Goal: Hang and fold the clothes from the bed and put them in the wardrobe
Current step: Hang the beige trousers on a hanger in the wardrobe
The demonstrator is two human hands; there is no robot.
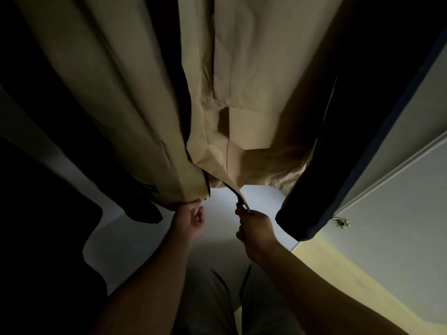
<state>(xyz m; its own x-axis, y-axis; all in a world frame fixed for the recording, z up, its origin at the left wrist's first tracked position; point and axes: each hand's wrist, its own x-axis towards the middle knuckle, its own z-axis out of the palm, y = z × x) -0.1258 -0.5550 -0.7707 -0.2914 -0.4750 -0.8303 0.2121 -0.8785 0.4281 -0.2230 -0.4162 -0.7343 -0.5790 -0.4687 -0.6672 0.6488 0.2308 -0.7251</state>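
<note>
Coat (229,105) hanging at 12. Left hand (191,218) at 7 pinching hem (191,200), right hand (256,228) at 5 clamping strap (238,194). Risk: tugging too hard, dragging it down.

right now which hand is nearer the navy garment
Right. The right hand, holding a strap, is just beside the navy garment; the left hand is farther left, gripping the beige hem.

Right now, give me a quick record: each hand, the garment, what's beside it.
left hand: pinches the lower edge of the beige garment
right hand: grips a dark strap at the garment's hem
beige garment: hanging, creased near the bottom
right of it: dark garment
far right: pale door
</note>
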